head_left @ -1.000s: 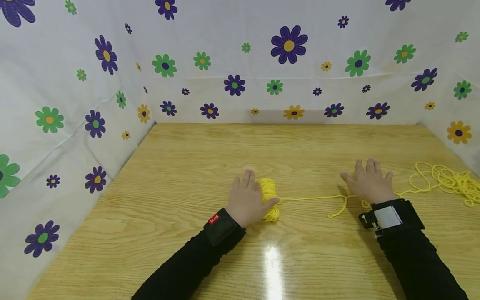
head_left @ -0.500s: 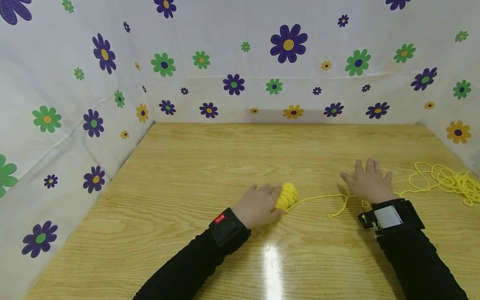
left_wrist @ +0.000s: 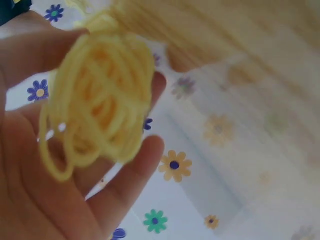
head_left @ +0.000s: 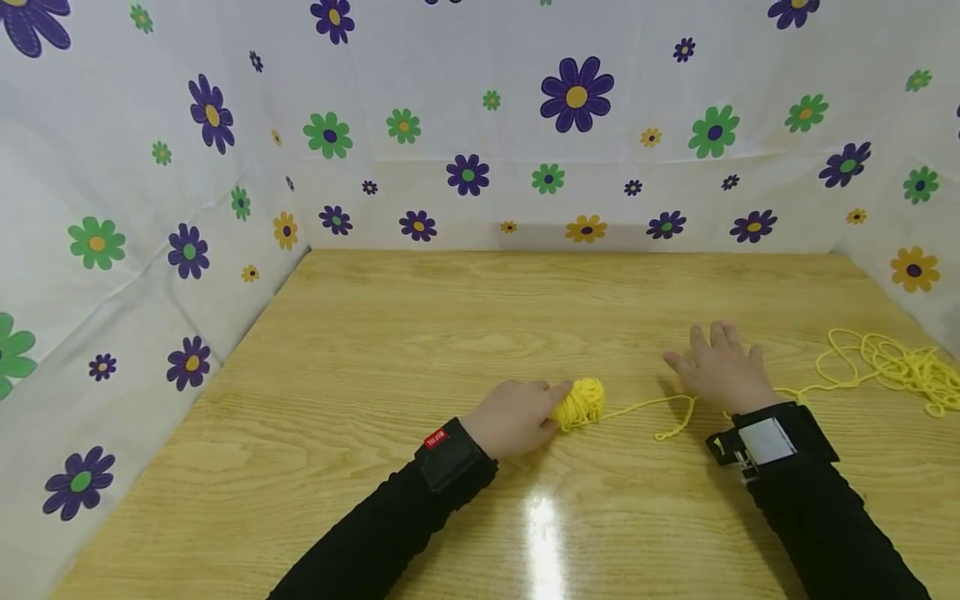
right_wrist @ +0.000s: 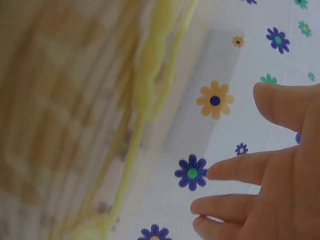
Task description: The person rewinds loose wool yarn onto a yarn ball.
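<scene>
My left hand (head_left: 516, 417) grips a wound bundle of yellow yarn (head_left: 581, 403) by its left side, near the middle of the wooden table. In the left wrist view the yarn bundle (left_wrist: 102, 100) sits between the thumb and the fingers, with a small loose loop hanging from it. From the bundle a strand (head_left: 645, 403) runs right, with a short end branching toward the front. Above that strand my right hand (head_left: 723, 371) hovers with fingers spread, holding nothing. The right wrist view shows a yarn strand (right_wrist: 131, 155) apart from those fingers.
A loose heap of yellow yarn (head_left: 918, 371) lies at the table's right side, joined to the strand under my right hand. White cloth with printed flowers (head_left: 420, 75) hangs behind the wooden table (head_left: 420, 308) and along its sides.
My left hand has turned the yarn bundle from upright to end-on and carried it right, its fingers now curled round it. The right hand has shifted slightly left, still spread.
</scene>
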The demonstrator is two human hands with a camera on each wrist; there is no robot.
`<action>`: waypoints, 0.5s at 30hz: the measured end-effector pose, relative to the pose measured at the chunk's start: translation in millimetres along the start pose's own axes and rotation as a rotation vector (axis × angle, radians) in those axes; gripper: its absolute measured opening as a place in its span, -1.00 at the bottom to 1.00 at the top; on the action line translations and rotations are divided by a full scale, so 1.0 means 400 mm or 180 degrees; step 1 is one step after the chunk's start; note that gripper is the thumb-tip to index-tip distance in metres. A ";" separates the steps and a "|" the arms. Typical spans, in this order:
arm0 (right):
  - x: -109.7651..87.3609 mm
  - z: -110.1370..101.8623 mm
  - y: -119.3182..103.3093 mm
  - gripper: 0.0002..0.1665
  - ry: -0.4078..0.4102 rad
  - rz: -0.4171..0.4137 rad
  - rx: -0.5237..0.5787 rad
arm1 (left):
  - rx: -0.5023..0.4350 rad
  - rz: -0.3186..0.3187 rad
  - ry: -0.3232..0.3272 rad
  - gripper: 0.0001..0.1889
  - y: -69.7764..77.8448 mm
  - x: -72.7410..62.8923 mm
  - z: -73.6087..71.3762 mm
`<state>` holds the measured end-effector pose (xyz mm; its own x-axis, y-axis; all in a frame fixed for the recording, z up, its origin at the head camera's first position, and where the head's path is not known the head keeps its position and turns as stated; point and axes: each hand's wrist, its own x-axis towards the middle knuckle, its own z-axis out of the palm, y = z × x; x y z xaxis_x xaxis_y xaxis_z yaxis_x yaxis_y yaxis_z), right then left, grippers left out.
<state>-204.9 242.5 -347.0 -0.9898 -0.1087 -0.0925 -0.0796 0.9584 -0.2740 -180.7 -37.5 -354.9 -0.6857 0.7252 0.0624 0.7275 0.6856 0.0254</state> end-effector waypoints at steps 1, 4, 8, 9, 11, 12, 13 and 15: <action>-0.001 0.001 -0.008 -0.05 -0.0012 -0.0070 0.0023 | -0.0027 0.0002 0.0034 -0.46 -0.002 -0.001 -0.001; -0.007 0.001 -0.040 -0.11 -0.0029 -0.0327 0.0131 | -0.0144 -0.0014 0.0117 -0.46 -0.008 -0.004 -0.010; -0.026 0.003 -0.100 -0.21 -0.0024 -0.0714 0.0303 | -0.0274 -0.0104 0.0216 -0.46 -0.020 -0.007 -0.033; -0.031 0.004 -0.116 -0.24 -0.0032 -0.0788 0.0347 | -0.0298 -0.0145 0.0249 -0.45 -0.024 -0.008 -0.039; -0.039 0.006 -0.145 -0.27 -0.0046 -0.0915 0.0422 | -0.0346 -0.0216 0.0355 -0.45 -0.032 -0.011 -0.058; -0.042 0.007 -0.158 -0.28 -0.0048 -0.0961 0.0435 | -0.0385 -0.0264 0.0402 -0.45 -0.035 -0.011 -0.069; -0.044 0.008 -0.170 -0.29 -0.0060 -0.0992 0.0475 | -0.0429 -0.0315 0.0445 -0.45 -0.038 -0.012 -0.080; -0.045 0.008 -0.192 -0.32 -0.0056 -0.1060 0.0536 | -0.0534 -0.0431 0.0506 -0.44 -0.042 -0.014 -0.100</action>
<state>-180.4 170.0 -327.4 -0.9106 -0.4131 0.0121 -0.3748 0.8131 -0.4455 -188.4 -55.5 -315.8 -0.7742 0.5996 0.2026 0.6324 0.7461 0.2084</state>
